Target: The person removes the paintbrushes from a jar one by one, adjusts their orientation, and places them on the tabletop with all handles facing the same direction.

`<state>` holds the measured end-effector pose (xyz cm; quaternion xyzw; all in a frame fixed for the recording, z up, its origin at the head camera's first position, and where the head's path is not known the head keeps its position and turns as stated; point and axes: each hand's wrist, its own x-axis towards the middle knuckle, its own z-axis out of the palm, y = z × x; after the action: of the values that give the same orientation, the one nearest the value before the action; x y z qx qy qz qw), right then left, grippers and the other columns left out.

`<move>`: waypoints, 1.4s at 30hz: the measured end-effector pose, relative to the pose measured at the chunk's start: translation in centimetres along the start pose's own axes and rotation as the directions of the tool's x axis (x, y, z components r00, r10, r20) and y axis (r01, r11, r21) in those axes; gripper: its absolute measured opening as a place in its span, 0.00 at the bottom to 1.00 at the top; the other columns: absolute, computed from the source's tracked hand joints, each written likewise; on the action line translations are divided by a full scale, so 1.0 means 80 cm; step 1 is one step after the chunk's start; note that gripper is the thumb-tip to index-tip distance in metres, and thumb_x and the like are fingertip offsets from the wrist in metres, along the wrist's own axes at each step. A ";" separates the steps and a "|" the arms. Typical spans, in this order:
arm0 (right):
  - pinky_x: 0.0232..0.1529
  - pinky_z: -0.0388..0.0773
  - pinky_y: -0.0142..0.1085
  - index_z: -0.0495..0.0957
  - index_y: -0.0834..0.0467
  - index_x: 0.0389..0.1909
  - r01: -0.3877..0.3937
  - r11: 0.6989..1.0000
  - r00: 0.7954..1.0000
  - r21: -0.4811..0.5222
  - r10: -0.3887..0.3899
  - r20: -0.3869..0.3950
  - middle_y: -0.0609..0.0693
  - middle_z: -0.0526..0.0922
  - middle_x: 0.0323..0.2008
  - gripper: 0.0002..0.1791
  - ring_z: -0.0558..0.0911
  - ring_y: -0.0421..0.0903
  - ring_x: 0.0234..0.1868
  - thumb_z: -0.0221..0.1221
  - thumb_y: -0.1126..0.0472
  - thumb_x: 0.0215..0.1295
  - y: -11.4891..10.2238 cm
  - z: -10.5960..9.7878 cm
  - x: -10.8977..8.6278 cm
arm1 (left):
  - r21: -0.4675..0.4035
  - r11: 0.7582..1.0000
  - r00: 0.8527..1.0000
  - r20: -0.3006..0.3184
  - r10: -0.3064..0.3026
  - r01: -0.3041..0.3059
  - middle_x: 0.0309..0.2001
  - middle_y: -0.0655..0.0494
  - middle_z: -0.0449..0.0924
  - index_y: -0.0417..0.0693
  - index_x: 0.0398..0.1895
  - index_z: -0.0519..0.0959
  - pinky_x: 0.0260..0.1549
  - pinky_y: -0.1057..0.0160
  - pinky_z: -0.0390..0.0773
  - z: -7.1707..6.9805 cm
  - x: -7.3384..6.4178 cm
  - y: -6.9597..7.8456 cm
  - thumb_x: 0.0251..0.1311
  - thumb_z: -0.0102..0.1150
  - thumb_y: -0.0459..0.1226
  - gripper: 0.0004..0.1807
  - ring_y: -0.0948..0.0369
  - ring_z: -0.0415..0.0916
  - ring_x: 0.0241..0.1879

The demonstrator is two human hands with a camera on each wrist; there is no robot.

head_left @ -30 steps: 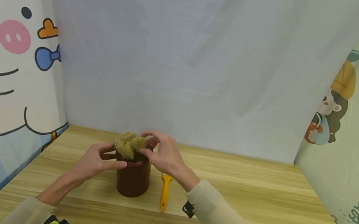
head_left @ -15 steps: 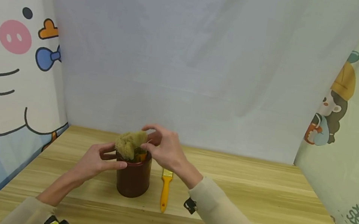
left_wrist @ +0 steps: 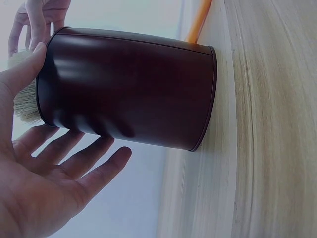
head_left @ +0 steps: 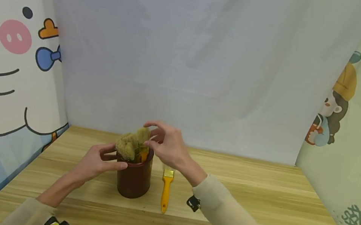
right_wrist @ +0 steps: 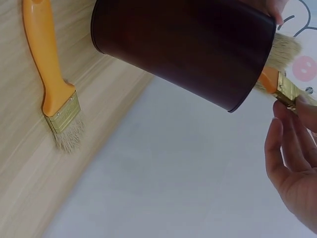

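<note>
A dark brown cylindrical container (head_left: 133, 182) stands upright on the wooden table, with paintbrushes in it, bristles up. My left hand (head_left: 93, 163) holds it near the rim, thumb in front and fingers round the left side. At the rim's right, the thumb and fingers of my right hand (head_left: 170, 147) pinch one paintbrush (right_wrist: 286, 89) by its metal band. Part of that brush's orange handle shows above the rim; its lower end is hidden inside. Pale bristles (head_left: 126, 145) of other brushes stick out beside it; how many is unclear.
Another paintbrush (head_left: 165, 192) with a yellow-orange handle lies on the table (head_left: 240, 204) just right of the container, bristles pointing away. A pale curtain (head_left: 206, 74) hangs behind the table, with printed cartoon cloths at both sides.
My right hand has risen slightly and moved a little right. The pinched paintbrush has come up, so its orange handle now shows above the rim. The left hand and container have stayed put.
</note>
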<state>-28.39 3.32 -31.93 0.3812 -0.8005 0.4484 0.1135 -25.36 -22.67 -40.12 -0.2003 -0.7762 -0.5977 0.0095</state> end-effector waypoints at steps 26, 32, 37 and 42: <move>0.37 0.87 0.38 0.82 0.62 0.60 0.184 0.982 0.964 0.034 -0.174 -0.201 0.56 0.89 0.40 0.23 0.90 0.45 0.34 0.70 0.74 0.65 -0.034 -0.069 0.023 | 0.012 1.000 1.000 -0.010 -0.015 0.015 0.73 0.35 0.70 0.40 0.79 0.68 0.55 0.52 0.84 0.001 0.001 0.001 0.67 0.72 0.37 0.39 0.34 0.71 0.68; 0.39 0.88 0.39 0.81 0.61 0.61 0.178 0.983 0.960 0.035 -0.166 -0.224 0.54 0.89 0.40 0.24 0.90 0.49 0.35 0.71 0.75 0.64 -0.033 -0.092 0.017 | 0.003 1.000 1.000 -0.005 0.003 -0.003 0.72 0.34 0.70 0.39 0.78 0.68 0.54 0.55 0.84 0.001 0.000 0.000 0.67 0.71 0.36 0.39 0.34 0.72 0.67; 0.40 0.88 0.41 0.81 0.61 0.61 0.147 0.988 0.965 0.048 -0.133 -0.224 0.56 0.89 0.41 0.24 0.89 0.51 0.36 0.70 0.75 0.64 -0.020 -0.105 0.005 | 0.005 1.000 1.000 -0.001 0.012 -0.012 0.72 0.34 0.70 0.39 0.78 0.68 0.54 0.56 0.84 0.001 0.000 -0.001 0.67 0.71 0.36 0.38 0.34 0.72 0.67; 0.40 0.88 0.43 0.81 0.64 0.60 0.114 0.993 0.971 0.044 -0.102 -0.215 0.59 0.89 0.41 0.24 0.89 0.53 0.37 0.70 0.76 0.64 -0.001 -0.112 -0.012 | 0.002 1.000 1.000 -0.004 0.007 -0.007 0.72 0.34 0.71 0.39 0.78 0.68 0.53 0.56 0.85 0.001 -0.001 0.000 0.67 0.71 0.36 0.38 0.34 0.72 0.67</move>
<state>-29.13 11.01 -27.28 0.3772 -0.7490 0.5018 0.2119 -25.31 -22.63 -40.17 -0.2017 -0.7760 -0.5975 0.0135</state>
